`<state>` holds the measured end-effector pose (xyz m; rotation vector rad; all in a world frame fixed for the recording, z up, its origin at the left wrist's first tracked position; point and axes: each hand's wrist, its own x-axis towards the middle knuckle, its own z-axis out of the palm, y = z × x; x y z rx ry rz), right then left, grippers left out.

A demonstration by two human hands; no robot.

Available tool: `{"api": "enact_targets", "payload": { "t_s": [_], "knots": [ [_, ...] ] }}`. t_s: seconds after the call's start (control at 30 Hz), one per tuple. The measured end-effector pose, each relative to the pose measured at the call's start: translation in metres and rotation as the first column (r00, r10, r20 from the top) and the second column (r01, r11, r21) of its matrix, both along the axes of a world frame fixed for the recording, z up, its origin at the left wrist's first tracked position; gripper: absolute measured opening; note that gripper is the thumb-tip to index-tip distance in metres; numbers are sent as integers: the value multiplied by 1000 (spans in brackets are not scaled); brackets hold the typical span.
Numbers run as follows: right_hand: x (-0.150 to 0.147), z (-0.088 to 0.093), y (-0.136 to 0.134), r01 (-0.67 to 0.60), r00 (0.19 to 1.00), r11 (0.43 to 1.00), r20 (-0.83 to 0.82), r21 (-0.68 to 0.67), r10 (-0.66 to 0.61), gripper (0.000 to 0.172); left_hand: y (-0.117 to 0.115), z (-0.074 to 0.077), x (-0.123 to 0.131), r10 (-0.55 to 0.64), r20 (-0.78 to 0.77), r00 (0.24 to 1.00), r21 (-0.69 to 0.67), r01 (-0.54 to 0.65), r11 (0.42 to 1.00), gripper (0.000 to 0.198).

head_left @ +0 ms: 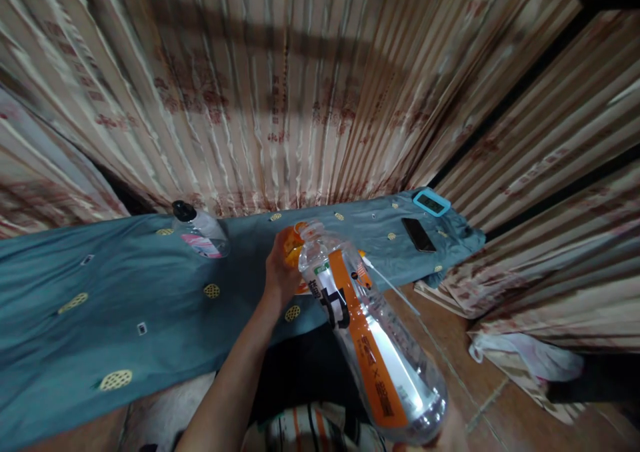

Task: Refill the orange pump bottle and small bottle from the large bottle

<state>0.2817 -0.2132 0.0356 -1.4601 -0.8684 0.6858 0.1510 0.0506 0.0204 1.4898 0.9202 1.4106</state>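
A large clear plastic bottle (370, 332) with an orange label is held tilted in the air, its neck pointing away from me toward the table. My left hand (278, 273) is closed around an orange object (291, 247) right beside the bottle's neck; I cannot make out what it is. Only a sliver of my right hand (447, 441) shows at the bottom edge, under the bottle's base, and its fingers are mostly hidden. A thin pale stick (393, 287) pokes out to the right from behind the bottle.
A table under a teal patterned cloth (100, 285) runs across the view. On it stand a clear bottle with a black cap (200, 234), a dark phone (419, 235) and a cyan-framed device (431, 203). Striped curtains hang behind. A white bag (530, 360) lies on the tiled floor.
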Motion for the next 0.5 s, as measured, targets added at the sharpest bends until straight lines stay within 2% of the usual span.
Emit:
{"api": "enact_targets", "payload": {
  "t_s": [0.17, 0.3, 0.37, 0.5],
  "knots": [
    [3, 14, -2, -42, 994, 999, -97, -19, 40, 103, -1, 2, -4, 28, -36, 999, 49, -26, 998, 56],
    [14, 22, -3, -213, 976, 977, -52, -25, 211, 98, -1, 2, -3, 40, -35, 999, 28, -39, 999, 56],
    [18, 21, -3, -254, 967, 967, -24, -8, 254, 96, -1, 3, -1, 35, -21, 999, 5, -34, 999, 57],
    [13, 21, -3, -185, 981, 982, -54, 26, 186, 96, -1, 4, 1, 18, 6, 1000, -20, -18, 1000, 55]
  ]
}}
